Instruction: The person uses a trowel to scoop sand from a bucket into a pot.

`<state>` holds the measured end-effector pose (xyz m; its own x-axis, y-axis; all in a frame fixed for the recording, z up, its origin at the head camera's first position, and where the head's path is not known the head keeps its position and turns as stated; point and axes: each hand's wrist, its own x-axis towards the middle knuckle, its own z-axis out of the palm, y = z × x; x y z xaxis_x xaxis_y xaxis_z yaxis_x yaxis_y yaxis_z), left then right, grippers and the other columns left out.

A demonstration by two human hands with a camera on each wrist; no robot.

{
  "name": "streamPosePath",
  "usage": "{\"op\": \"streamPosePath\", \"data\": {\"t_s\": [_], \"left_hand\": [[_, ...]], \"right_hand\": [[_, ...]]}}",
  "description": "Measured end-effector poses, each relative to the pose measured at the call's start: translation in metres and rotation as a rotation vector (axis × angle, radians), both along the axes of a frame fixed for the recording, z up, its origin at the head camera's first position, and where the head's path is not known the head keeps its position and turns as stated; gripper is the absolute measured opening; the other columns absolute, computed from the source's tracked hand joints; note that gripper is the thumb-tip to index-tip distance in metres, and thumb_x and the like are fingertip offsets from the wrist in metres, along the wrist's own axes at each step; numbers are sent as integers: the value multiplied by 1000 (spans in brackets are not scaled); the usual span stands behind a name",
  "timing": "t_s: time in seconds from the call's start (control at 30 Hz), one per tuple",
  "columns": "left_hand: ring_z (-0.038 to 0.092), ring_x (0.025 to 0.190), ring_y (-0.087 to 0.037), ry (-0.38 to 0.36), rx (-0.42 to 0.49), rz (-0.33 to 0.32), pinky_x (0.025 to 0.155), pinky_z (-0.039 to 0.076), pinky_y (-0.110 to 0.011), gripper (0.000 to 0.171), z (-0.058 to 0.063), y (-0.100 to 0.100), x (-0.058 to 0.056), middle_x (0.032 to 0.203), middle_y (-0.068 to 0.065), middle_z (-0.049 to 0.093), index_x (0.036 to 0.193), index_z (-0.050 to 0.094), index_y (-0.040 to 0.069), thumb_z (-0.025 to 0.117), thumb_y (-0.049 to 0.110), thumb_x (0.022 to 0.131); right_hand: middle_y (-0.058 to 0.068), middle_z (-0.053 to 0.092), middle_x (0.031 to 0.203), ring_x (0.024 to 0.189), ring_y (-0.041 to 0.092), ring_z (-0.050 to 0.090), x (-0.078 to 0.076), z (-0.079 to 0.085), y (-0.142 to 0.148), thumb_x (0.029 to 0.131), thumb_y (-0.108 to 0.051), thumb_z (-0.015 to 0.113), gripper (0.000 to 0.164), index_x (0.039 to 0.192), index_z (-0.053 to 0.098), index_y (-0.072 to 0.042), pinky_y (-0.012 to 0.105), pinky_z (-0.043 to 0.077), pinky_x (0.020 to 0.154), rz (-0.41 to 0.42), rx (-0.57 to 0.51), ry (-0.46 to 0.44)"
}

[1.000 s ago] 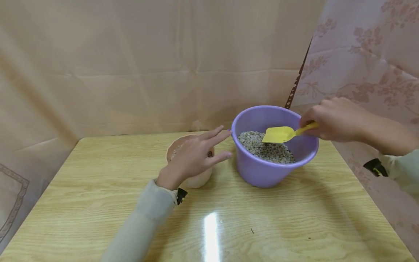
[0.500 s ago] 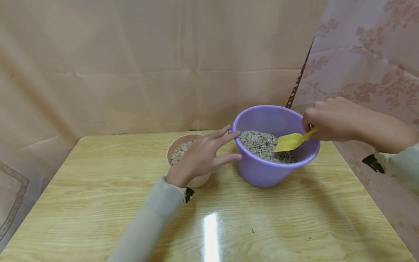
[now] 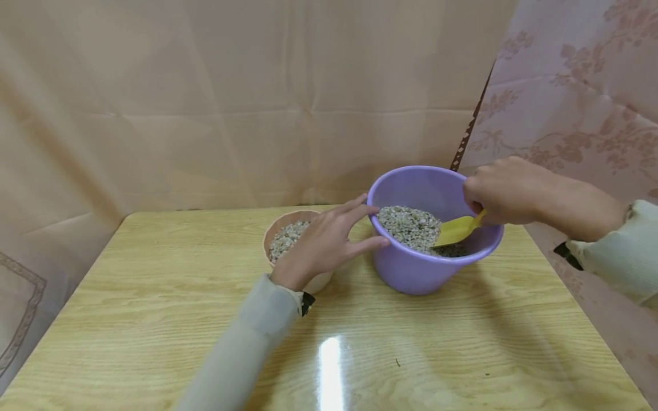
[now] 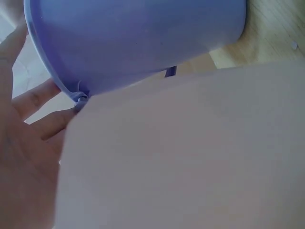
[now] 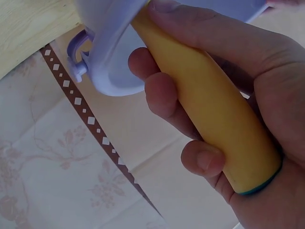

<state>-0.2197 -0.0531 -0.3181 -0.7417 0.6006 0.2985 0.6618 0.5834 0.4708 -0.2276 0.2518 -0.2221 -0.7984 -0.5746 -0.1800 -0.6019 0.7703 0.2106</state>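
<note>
Now that the yellow plastic scoop [image 3: 454, 231], gripped by the right hand [image 3: 506, 191], dips into speckled gravel [image 3: 408, 225] in the round purple plastic bucket [image 3: 413, 273] right of frame centre, scooping seems under way. Earlier it hung higher; the left hand [image 3: 326, 238], fingers spread, has shifted right to the rim, baring more of the round peach pot [image 3: 290, 217].

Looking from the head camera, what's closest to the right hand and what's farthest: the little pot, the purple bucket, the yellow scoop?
1. Yellow scoop: gripped in the right hand.
2. Purple bucket: below and left of that hand.
3. Little pot: farthest left, partly hidden by the left hand.
</note>
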Motion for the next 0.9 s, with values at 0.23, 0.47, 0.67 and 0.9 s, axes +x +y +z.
{"op": "streamPosePath", "data": {"t_s": [0.23,0.47,0.67,0.9], "left_hand": [[54,129,-22,37,37,-20,97,50,-38,61,-1,3,-3,157,-2,39,135,61,20,66,59,89],[56,127,-21,44,59,-29,97,50,-37,60,-4,3,-4,157,0,39,134,62,18,67,57,89],[57,126,-22,51,57,-33,94,51,-36,59,-5,4,-4,157,-1,39,134,61,18,65,57,90],[54,129,-22,37,63,-30,98,49,-37,59,-4,3,-2,158,-1,36,134,61,18,66,57,90]], "right_hand": [[-6,48,60,56,14,43,-1,-4,-4,65,-18,90,39,61,51,-21,30,33,52,10,-17,5],[-6,48,61,55,14,43,-2,-12,-3,66,-22,91,39,63,53,-21,31,34,51,27,-14,12],[-5,47,61,52,13,40,-2,-20,-2,66,-18,90,38,63,52,-20,30,33,50,59,-19,38],[-5,48,60,52,13,41,-3,-21,-2,65,-18,91,37,63,54,-20,30,35,49,48,-27,45]]}}
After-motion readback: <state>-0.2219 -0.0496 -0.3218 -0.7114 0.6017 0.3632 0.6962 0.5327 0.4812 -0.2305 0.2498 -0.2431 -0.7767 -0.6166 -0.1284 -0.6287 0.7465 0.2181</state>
